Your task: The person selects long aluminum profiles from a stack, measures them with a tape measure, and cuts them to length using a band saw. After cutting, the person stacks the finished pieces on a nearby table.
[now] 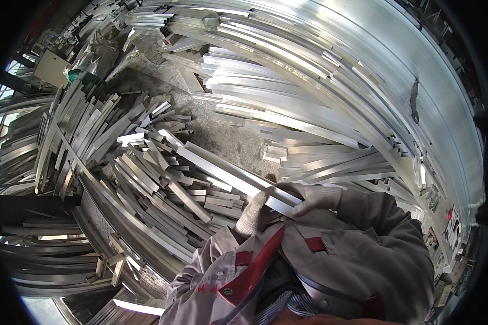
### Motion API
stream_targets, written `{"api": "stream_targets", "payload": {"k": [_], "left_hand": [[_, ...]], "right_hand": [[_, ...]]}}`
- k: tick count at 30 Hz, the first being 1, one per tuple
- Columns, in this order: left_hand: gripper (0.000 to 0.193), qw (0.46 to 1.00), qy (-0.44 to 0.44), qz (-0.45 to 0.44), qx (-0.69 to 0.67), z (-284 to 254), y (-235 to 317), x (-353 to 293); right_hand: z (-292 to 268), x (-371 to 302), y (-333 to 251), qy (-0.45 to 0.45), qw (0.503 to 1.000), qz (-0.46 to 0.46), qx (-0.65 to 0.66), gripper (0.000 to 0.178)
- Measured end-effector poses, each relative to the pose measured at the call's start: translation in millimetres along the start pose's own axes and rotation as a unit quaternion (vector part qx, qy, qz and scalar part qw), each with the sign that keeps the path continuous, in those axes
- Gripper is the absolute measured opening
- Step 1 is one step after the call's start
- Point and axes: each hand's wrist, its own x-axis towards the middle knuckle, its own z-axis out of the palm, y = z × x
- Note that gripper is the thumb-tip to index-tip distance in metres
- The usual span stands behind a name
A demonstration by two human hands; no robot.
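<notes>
A long silvery metal profile (pixel 219 172) slants from the middle of the view down to my chest. It shows bright parallel faces; whether it is one channel-shaped piece or two laid side by side, I cannot tell. Closed around its near end from the left is my left hand (pixel 251 215), in a pale work glove. My right hand (pixel 315 198), gloved too, grips the same end from the right, thumb on top. Fingers under the profile are hidden. Left of it lies a heap of short cut metal profiles (pixel 173 187), loosely crossed over one another.
Long bright profiles (pixel 276 81) lie stacked across the far side and right. Darker lengths (pixel 54 276) fill a rack at the left. Dusty concrete floor (pixel 222 132) shows between the heaps. A small bundle of short pieces (pixel 275 151) sits right of the floor strip.
</notes>
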Motion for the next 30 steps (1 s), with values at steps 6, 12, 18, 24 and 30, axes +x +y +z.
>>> {"api": "stream_targets", "payload": {"k": [6,12,18,24,30], "left_hand": [[0.094,0.999,0.008,-0.036,0.04,-4,71,54],[0.09,0.999,0.009,-0.035,0.035,2,123,82],[0.08,0.997,0.01,0.006,0.08,5,173,118],[0.106,0.981,-0.089,-0.163,0.059,-43,230,185],[0.115,0.954,-0.124,-0.272,0.016,-97,327,264]], "right_hand": [[-62,57,-17,-0.006,0.998,-0.027,0.056,0.123],[-98,90,-34,-0.021,0.996,-0.005,0.083,0.128],[-123,103,-57,0.043,0.997,-0.026,0.051,0.124],[-153,146,-81,0.098,0.986,-0.017,0.132,0.121],[-199,232,-133,0.178,0.975,0.014,0.133,0.124]]}}
